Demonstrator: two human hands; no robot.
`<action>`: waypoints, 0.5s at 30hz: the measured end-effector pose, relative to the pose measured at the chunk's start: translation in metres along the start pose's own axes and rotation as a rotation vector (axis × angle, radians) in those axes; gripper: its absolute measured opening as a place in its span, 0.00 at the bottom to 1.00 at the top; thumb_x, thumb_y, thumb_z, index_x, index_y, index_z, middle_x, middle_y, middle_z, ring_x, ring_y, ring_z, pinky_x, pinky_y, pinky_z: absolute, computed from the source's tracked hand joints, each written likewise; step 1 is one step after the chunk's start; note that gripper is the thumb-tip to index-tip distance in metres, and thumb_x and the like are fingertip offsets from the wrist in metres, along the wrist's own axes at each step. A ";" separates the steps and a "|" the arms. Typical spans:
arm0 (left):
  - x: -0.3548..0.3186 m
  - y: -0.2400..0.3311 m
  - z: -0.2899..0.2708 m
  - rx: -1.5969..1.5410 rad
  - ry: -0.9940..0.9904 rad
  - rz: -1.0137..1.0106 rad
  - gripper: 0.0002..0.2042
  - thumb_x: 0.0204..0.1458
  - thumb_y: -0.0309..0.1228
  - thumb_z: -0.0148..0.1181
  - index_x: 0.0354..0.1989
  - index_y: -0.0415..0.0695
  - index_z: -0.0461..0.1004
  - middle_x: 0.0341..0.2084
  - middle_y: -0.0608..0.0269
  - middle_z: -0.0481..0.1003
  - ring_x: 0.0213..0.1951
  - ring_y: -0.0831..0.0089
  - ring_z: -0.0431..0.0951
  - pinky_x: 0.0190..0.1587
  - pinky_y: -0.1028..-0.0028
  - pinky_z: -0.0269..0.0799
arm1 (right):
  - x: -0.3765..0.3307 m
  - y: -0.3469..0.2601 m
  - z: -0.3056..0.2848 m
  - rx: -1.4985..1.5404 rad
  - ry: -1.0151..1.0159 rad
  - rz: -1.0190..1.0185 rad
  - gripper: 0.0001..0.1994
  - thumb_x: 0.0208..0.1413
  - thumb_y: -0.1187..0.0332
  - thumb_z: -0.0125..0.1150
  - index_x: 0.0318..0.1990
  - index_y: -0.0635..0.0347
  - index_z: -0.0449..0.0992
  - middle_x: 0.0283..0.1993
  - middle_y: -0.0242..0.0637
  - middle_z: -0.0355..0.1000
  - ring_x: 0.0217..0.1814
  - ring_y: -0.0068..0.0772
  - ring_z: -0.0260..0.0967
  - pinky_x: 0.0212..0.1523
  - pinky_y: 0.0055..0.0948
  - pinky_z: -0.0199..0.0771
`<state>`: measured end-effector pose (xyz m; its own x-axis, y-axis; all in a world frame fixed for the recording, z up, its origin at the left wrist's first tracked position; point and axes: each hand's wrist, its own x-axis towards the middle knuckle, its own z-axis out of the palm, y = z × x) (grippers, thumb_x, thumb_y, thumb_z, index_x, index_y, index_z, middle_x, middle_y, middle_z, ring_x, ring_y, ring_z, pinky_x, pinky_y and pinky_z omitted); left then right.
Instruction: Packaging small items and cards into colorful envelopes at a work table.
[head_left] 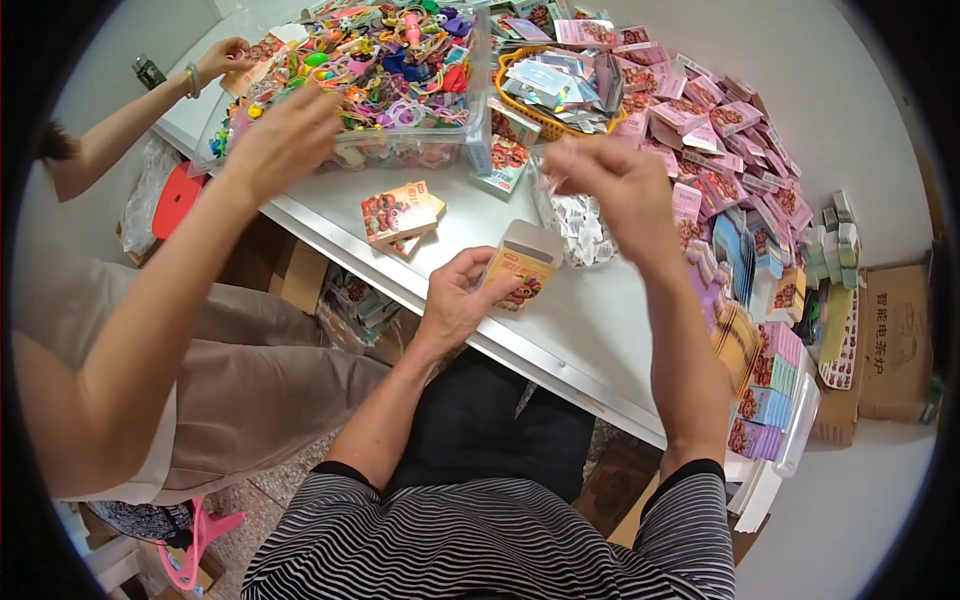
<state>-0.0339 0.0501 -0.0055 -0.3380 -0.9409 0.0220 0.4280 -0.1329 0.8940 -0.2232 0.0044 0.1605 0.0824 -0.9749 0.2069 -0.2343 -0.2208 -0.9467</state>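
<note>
My left hand is closed around a small yellow cardboard box with its top flap up, held at the table's near edge. Printed fruit-like pictures cover its front. Raised above a clear plastic container of small white packets is my right hand. Its fingers are curled together in a pinch; anything in them is hidden. Two more yellow boxes lie stacked on the table, left of my left hand. A green box rests beyond, by the bin of trinkets.
A clear bin overflows with colourful trinkets. A co-worker's hands reach to it from the left. A yellow basket holds shiny cards. Pink boxes are heaped along the right, with stacked flat cartons nearer and a brown carton beside them.
</note>
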 end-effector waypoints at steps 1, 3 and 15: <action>0.000 0.001 0.001 0.001 -0.004 -0.002 0.19 0.56 0.22 0.67 0.55 0.30 0.71 0.44 0.51 0.81 0.42 0.72 0.83 0.46 0.72 0.83 | -0.013 0.006 0.006 -0.138 0.038 -0.052 0.09 0.60 0.69 0.67 0.39 0.67 0.84 0.35 0.33 0.81 0.38 0.22 0.78 0.42 0.23 0.79; -0.001 0.003 0.002 0.008 0.017 -0.007 0.19 0.56 0.22 0.67 0.54 0.30 0.71 0.43 0.51 0.81 0.42 0.71 0.83 0.45 0.71 0.84 | -0.035 0.025 0.022 -0.289 0.158 -0.251 0.06 0.55 0.75 0.70 0.39 0.65 0.84 0.37 0.36 0.81 0.38 0.24 0.77 0.39 0.24 0.77; -0.003 0.002 0.003 0.003 0.026 0.009 0.18 0.57 0.20 0.66 0.55 0.31 0.71 0.44 0.51 0.81 0.44 0.70 0.83 0.48 0.73 0.82 | -0.069 0.044 0.041 -0.787 0.135 -0.514 0.08 0.49 0.75 0.72 0.37 0.63 0.81 0.38 0.39 0.78 0.37 0.43 0.74 0.38 0.38 0.76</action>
<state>-0.0347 0.0536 -0.0028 -0.3122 -0.9498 0.0186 0.4289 -0.1234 0.8949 -0.1990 0.0629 0.0943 0.2561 -0.7374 0.6251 -0.7903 -0.5321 -0.3039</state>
